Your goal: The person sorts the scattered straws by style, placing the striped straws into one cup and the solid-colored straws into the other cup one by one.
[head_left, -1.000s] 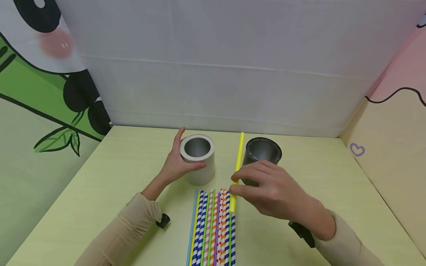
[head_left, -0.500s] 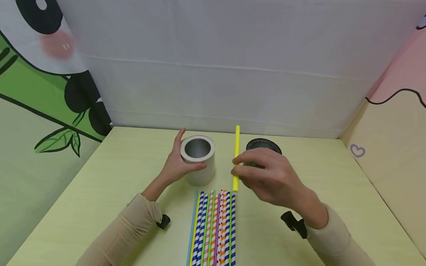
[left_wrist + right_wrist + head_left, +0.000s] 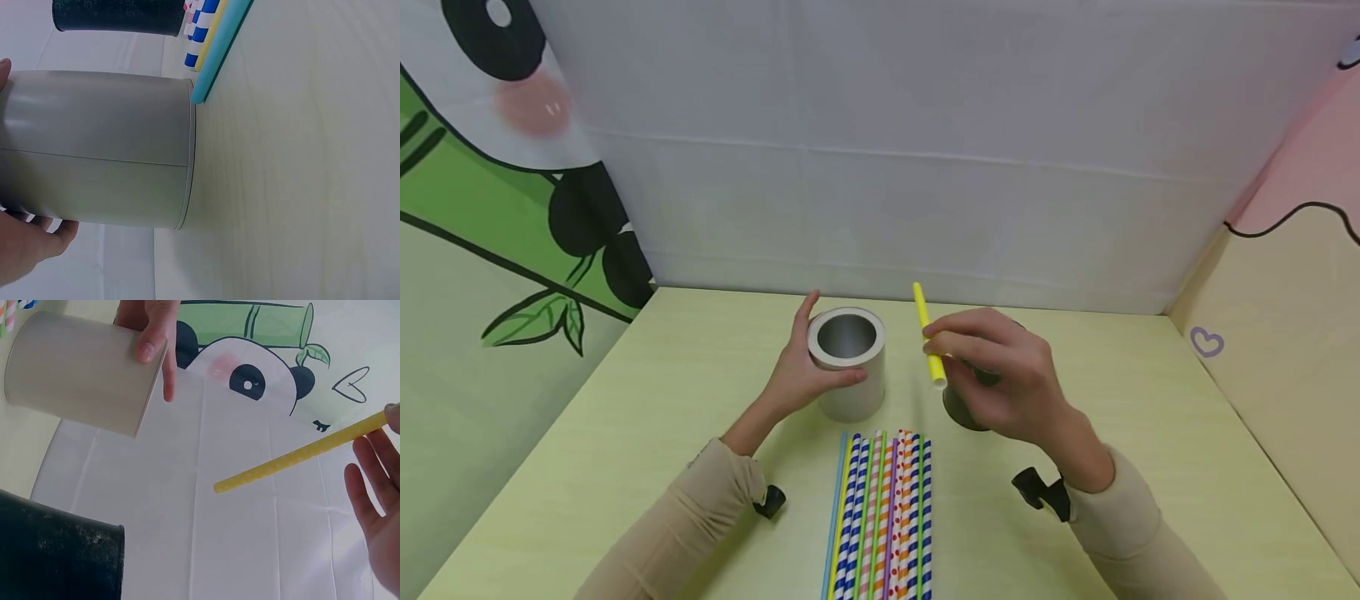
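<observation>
A pale cloth [image 3: 880, 167] hangs in front of you, behind the far edge of your light table [image 3: 1187, 433]. On that table your white canister [image 3: 859, 392] stands upright, mouth up, and your left hand [image 3: 793, 371] grips its left side, thumb and fingers spread apart around the wall. Right of it is the dark canister [image 3: 56, 550], partly hidden by your right hand [image 3: 1018, 379] in the head view. Nearer you, a row of coloured straws [image 3: 880, 517], many striped, lies side by side. Smallest is the yellow straw [image 3: 300, 454], pinched between your right thumb and fingers; you hold it raised and tilted, clear of both canisters
</observation>
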Demonstrator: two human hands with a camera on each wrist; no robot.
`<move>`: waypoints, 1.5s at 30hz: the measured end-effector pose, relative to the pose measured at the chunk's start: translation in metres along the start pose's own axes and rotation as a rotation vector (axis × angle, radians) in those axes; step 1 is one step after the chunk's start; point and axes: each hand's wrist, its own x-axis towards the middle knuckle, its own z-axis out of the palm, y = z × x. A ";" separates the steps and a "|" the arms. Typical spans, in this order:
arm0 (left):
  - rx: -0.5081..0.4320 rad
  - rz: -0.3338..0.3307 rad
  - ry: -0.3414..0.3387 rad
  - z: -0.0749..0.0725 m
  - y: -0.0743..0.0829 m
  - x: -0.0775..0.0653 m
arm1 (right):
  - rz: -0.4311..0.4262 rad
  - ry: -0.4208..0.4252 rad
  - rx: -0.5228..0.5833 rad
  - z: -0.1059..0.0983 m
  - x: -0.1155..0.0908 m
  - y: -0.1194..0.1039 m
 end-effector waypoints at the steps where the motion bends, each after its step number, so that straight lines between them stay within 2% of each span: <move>1: -0.001 0.002 0.003 0.000 0.000 0.000 | 0.009 0.011 0.000 0.001 0.000 0.002; 11: 0.003 0.004 0.006 0.001 -0.001 0.001 | 0.093 0.158 0.098 0.012 0.002 0.015; 17: 0.002 0.014 0.003 0.001 0.000 0.000 | 0.134 0.227 0.097 0.020 0.003 0.021; 24: -0.001 0.010 0.008 0.001 -0.002 0.000 | 0.228 0.283 0.079 0.027 0.000 0.029; 31: 0.001 0.011 0.009 0.001 -0.002 0.000 | 0.314 0.340 0.132 0.037 0.001 0.032; 38: 0.005 0.006 0.002 0.001 -0.001 0.000 | 0.348 0.351 0.140 0.046 0.001 0.035; 45: 0.017 -0.008 0.007 0.001 -0.001 0.000 | 0.380 0.306 0.109 0.051 0.001 0.039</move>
